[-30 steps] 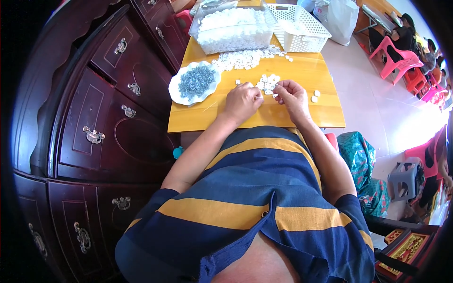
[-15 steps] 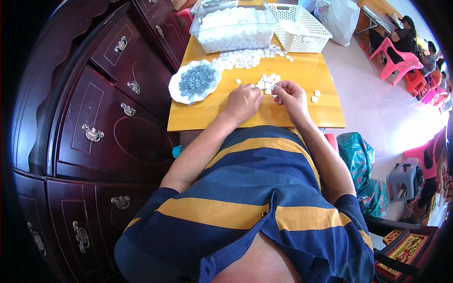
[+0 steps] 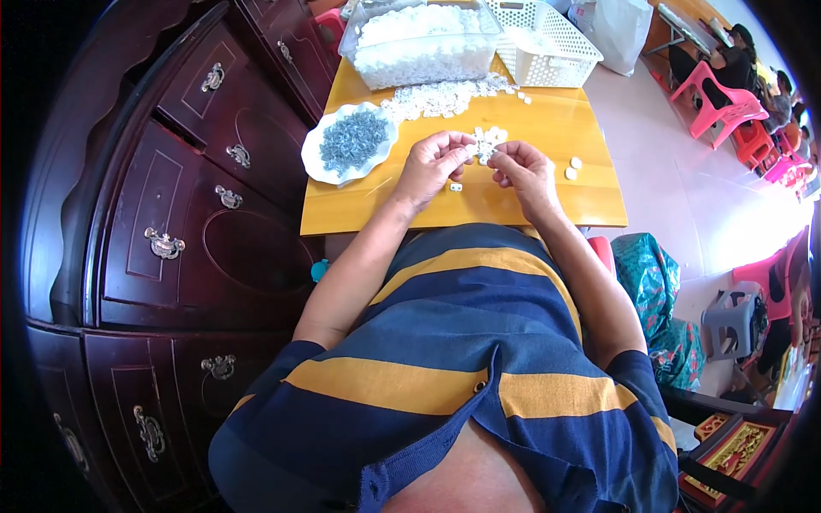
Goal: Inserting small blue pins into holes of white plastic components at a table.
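left hand [image 3: 434, 162] and right hand [image 3: 523, 171] fingertips pinched together on small white plastic piece [image 3: 481, 154], above yellow wooden table [image 3: 547, 128], white plate of grey bits [image 3: 349, 143] just left

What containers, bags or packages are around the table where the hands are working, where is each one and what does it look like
Clear plastic tub: far end of the wooden table, rectangular, full of small white pieces.
White basket: right of the tub, rectangular, lattice walls.
White plastic bag: beyond the basket, soft, crumpled.
White dish: table's left edge, leaf-shaped, holding small grey-blue parts.
No labels, signs or screens show.
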A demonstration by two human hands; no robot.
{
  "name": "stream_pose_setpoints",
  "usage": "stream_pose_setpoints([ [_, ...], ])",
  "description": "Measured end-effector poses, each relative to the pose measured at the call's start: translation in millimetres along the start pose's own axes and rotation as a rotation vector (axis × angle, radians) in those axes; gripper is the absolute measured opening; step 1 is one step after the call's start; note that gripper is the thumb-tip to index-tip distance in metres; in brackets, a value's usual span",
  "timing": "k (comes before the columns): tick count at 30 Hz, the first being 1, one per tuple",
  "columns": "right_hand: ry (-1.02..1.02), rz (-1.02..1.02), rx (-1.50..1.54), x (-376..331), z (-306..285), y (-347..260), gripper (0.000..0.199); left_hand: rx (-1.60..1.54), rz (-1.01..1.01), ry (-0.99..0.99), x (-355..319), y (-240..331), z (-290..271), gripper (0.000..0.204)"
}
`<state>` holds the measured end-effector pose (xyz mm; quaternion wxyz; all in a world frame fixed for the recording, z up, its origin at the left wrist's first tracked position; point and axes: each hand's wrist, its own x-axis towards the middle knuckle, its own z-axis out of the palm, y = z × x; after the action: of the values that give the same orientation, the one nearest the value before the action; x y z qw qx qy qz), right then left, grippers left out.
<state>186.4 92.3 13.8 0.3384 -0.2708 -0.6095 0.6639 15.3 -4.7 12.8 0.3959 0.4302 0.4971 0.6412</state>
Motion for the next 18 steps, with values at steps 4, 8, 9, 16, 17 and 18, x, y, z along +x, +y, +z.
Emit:
stream_pose_setpoints([
  [4, -0.015, 0.004, -0.014, -2.6, 3.0, -4.1, 0.012, -0.019, 0.021, -0.013, 0.7, -2.4, -1.6, 0.016],
  [8, -0.066, 0.011, -0.010, -0.8, 4.0, -0.2, 0.012, 0.024, 0.057, -0.036, 0.3, -1.4, 0.0, 0.016],
  [9, -0.076, 0.008, -0.009, -0.4, 4.0, 0.4, 0.012, 0.038, 0.065, -0.034, 0.3, -1.2, 0.6, 0.016],
  [16, -0.089, 0.014, -0.037, -1.0, 4.3, -0.3, 0.011, 0.073, 0.097, -0.001, -0.2, -2.4, 2.2, 0.017],
  [17, -0.088, 0.015, -0.035, -1.0, 4.4, 0.2, 0.011, 0.091, 0.102, -0.024, -0.2, -3.1, 1.4, 0.017],
  [18, -0.089, 0.016, -0.033, -1.0, 4.6, 0.5, 0.011, 0.109, 0.107, -0.046, -0.2, -3.3, 1.0, 0.017],
])
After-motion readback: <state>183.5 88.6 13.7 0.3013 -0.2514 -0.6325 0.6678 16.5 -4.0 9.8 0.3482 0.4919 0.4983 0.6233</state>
